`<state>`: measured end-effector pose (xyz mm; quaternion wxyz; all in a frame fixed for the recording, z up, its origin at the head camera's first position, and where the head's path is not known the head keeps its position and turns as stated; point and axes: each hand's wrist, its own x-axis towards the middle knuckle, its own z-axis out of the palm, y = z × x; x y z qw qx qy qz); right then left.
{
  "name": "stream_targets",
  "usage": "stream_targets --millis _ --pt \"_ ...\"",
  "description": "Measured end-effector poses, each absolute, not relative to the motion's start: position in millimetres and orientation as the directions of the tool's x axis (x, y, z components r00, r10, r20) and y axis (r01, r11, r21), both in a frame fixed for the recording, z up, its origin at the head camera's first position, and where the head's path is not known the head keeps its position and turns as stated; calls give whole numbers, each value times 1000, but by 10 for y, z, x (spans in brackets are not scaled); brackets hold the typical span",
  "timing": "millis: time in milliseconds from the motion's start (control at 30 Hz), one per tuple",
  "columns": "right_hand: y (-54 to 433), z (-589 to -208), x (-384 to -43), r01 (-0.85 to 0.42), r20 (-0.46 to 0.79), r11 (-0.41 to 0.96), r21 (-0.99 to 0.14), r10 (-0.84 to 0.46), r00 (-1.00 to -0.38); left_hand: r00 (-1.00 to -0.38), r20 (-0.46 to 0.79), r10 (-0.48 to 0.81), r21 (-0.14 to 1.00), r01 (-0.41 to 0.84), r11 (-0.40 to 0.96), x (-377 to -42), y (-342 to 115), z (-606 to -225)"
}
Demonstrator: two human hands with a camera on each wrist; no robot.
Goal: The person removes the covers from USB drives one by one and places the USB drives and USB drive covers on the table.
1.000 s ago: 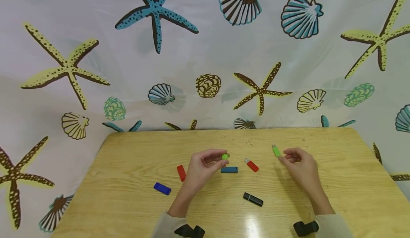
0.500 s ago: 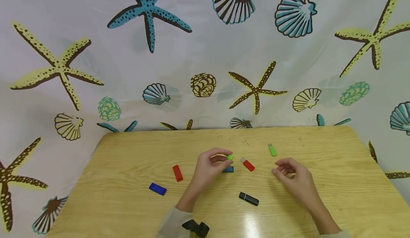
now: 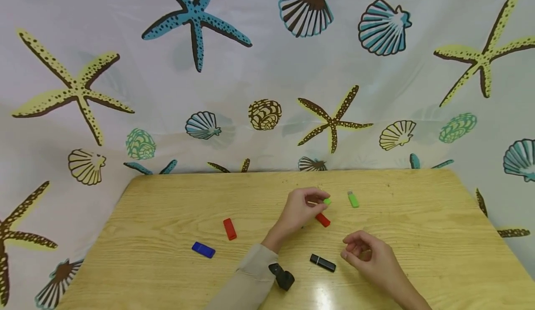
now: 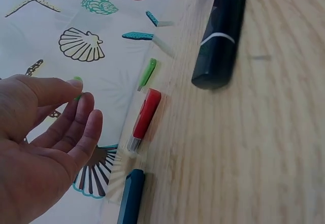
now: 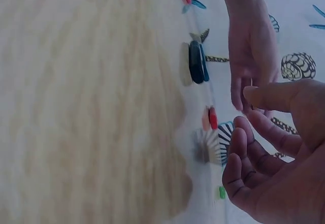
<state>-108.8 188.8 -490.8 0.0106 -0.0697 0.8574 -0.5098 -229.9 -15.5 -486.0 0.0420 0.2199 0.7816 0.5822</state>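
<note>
While a white sheet (image 3: 259, 73) printed with starfish and shells hangs behind it, a wooden table (image 3: 163, 203) stretches across the lower part of the head view. Over it extends a beige sleeve (image 3: 246, 275), from which the left hand (image 3: 297, 210) reaches out, thumb and fingertips drawn close in a pinch. The right hand (image 3: 369, 256) hovers nearer the person, its fingers loosely bent and its thumb apart from them. At the left cuff sits a black device (image 3: 284, 279). Just left of the right hand lies a black stick (image 3: 322, 262) with a pale band. Well to the left is a blue stick (image 3: 203, 249). A teal stick (image 4: 132, 196), mostly hidden in the head view, shows in the left wrist view near a red stick (image 4: 147, 115) with a bare metal plug. Near the blue stick rests a red piece (image 3: 230, 229). Beyond the red stick lies a green stick (image 3: 353, 199), its plug pointing away from the person. Smallest, a green piece (image 3: 327, 201) is clamped between the left thumb and fingertips, raised off the tabletop and partly covered.
</note>
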Motion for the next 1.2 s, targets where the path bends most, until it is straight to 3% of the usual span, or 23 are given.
stream_targets --millis 300,467,1200 --pt "1783 -5028 -980 -224 96 449 -865 -291 -952 -898 153 412 875 317 367 -2503 82 -4945" --pt "1775 -5048 -957 -189 50 491 -851 -282 -958 -890 124 440 849 325 417 -2602 228 -4953" --pt "1749 -5079 -999 -282 106 514 -810 -344 -933 -860 43 509 728 376 573 -2744 442 -4980"
